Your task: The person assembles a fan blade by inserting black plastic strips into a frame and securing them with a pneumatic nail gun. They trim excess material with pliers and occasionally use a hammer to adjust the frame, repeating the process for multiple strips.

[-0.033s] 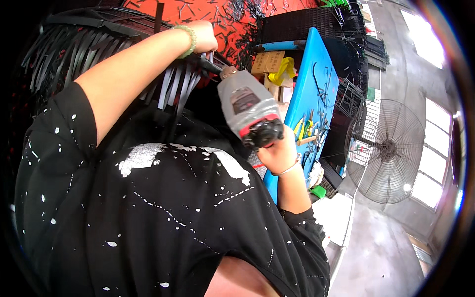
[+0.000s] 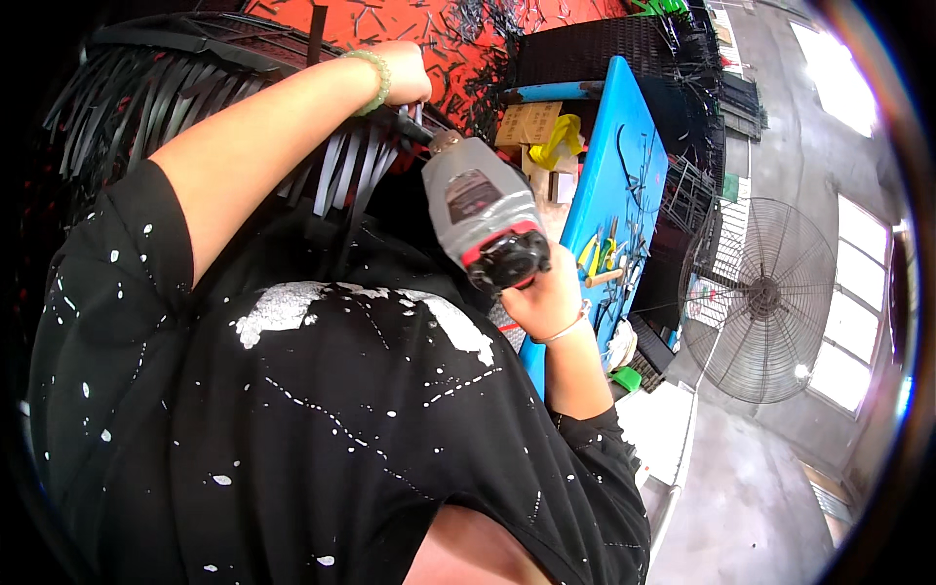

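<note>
My right hand (image 2: 548,297) grips a grey power tool (image 2: 480,195) with a red band and a black end cap. The tool's metal nose points up and left, toward the frame's edge just below my left hand (image 2: 402,73). That hand is closed in a fist, with a green bead bracelet at the wrist; what its fingers hold is hidden. Grey and black flat plastic strips (image 2: 341,166) hang beneath it from the edge of a dark woven frame (image 2: 195,47). The tool's handle is mostly hidden by its body.
Red flooring (image 2: 336,21) beyond is strewn with black scraps. At the right stands a blue board (image 2: 609,166) with pliers (image 2: 606,252) and other tools by it. A cardboard box (image 2: 526,124) and yellow bag (image 2: 559,141) lie beside it. A large fan (image 2: 763,292) stands farther right.
My right hand and the power tool have shifted slightly to the left. The left hand has barely moved.
</note>
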Motion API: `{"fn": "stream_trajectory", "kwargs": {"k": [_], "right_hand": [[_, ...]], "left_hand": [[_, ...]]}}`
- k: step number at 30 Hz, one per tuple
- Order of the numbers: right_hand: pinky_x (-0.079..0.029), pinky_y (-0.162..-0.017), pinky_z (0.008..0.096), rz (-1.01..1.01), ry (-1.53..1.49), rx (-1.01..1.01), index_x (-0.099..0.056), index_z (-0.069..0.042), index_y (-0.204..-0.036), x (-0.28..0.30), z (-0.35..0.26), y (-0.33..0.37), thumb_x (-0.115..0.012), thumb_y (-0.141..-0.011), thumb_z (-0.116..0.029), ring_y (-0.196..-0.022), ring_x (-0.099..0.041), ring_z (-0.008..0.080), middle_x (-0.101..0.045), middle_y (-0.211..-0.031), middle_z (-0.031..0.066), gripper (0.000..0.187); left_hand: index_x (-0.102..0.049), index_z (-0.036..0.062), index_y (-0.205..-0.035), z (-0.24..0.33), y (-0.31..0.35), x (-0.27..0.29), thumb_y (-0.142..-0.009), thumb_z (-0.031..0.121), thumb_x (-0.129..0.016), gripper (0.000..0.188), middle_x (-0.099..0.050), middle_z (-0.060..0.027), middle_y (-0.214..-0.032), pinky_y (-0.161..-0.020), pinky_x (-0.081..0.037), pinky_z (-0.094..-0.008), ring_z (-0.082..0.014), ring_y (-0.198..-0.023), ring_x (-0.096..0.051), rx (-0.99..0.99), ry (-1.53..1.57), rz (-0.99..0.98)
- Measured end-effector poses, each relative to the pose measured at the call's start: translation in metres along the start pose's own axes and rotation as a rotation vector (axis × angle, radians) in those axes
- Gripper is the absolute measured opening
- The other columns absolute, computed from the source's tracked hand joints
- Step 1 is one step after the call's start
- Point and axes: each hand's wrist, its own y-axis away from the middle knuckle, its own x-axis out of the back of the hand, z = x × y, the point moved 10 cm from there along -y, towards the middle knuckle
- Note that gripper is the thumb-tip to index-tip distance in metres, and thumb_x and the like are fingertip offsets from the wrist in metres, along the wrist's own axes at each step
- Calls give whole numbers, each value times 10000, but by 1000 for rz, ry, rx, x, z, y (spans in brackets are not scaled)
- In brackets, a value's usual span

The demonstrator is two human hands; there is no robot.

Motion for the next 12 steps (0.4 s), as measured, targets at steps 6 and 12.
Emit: {"fn": "stream_trajectory", "kwargs": {"k": [6,12], "right_hand": [[-518,-716,460,14,129,24,-498,-1,-1275,-7,-11,-9,-767,-683,-180,-830,-646,418,-657,-909,241,674],[-518,-740,461,15,169,19,-486,0,-1281,-5,-13,-10,-744,-672,-138,-858,-645,420,-654,-945,257,675]], "left_hand": [[-735,70,-636,5,2,1,-768,248,-623,249,-667,-77,-622,-675,-513,-348,-203,-624,-646,-49,-29,21],[-747,82,-653,-5,3,4,-746,273,-641,237,-683,-86,-651,-702,-516,-355,-221,-655,-656,90,55,39]]}}
